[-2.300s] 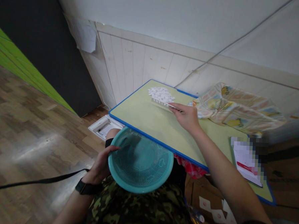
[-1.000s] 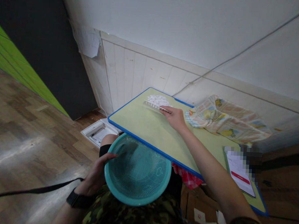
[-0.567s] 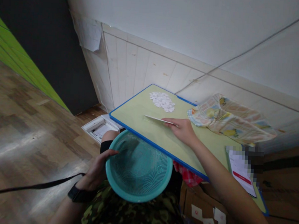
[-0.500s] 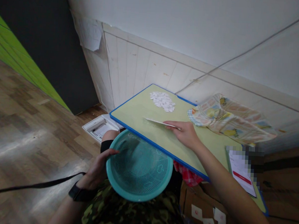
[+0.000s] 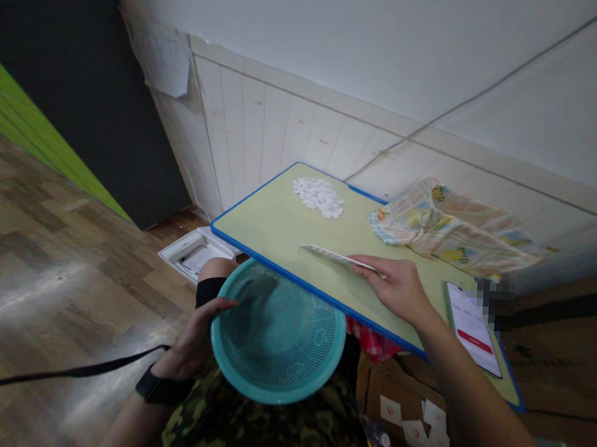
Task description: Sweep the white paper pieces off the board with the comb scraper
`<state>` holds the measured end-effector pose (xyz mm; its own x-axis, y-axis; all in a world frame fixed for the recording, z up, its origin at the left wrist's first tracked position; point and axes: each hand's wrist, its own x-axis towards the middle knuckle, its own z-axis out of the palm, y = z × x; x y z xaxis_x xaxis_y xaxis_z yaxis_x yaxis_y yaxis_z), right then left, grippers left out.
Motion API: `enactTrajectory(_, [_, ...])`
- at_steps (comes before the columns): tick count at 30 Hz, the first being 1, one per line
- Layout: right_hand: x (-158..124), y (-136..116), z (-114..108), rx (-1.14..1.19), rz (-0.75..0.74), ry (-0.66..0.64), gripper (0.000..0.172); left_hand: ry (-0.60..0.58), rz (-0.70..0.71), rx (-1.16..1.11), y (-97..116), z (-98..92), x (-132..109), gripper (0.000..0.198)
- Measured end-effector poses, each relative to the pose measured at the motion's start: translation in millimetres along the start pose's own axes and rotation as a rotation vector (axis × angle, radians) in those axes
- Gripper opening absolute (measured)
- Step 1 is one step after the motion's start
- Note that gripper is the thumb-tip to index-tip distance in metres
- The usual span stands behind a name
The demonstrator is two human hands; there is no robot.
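My right hand (image 5: 400,289) is closed on a thin flat strip (image 5: 334,256), holding it just above the green table (image 5: 278,226) near the front edge. A heap of small white pieces (image 5: 318,196) lies at the table's far corner, well away from the strip. My left hand (image 5: 197,338) grips the left rim of a teal mesh basket (image 5: 277,332), which rests on my lap under the table's edge. The basket looks empty.
A patterned cloth (image 5: 453,225) lies at the back right of the table. A phone (image 5: 473,329) lies at the right. A white tray (image 5: 191,254) sits on the wooden floor to the left. Cardboard with paper cards (image 5: 418,416) shows below the table. A black strap (image 5: 60,371) crosses the floor.
My right hand has drawn the strip back from the heap of white pieces toward the table's near edge. The left hand and the basket have stayed put.
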<state>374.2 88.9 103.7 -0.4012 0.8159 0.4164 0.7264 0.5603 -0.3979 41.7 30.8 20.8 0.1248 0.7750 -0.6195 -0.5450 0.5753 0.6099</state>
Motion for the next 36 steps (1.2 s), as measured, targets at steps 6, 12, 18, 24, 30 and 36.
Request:
enactTrajectory(6, [-20,-24,-7,0.017,-0.066,-0.012,0.024,-0.001,-0.025,-0.013,0,1.2,-1,0.015])
enactTrajectory(12, [-25,-26,-10,0.052,-0.017,0.000,0.022,-0.012,-0.061,-0.042,0,3.4,-2,0.018])
enactTrajectory(18, [-22,-18,-17,0.088,0.086,-0.013,0.018,-0.017,-0.059,-0.056,1,5.6,-5,0.016])
enactTrajectory(24, [-24,-21,-20,0.057,0.086,0.013,0.019,-0.045,-0.071,-0.074,0,3.6,-4,0.022])
enactTrajectory(30, [-34,-30,-26,-0.006,0.067,0.035,0.018,-0.030,-0.062,-0.075,2,8.2,-7,0.024])
enactTrajectory(36, [-40,-32,-27,-0.025,0.025,0.020,0.018,-0.047,-0.052,-0.057,2,8.5,-8,0.021])
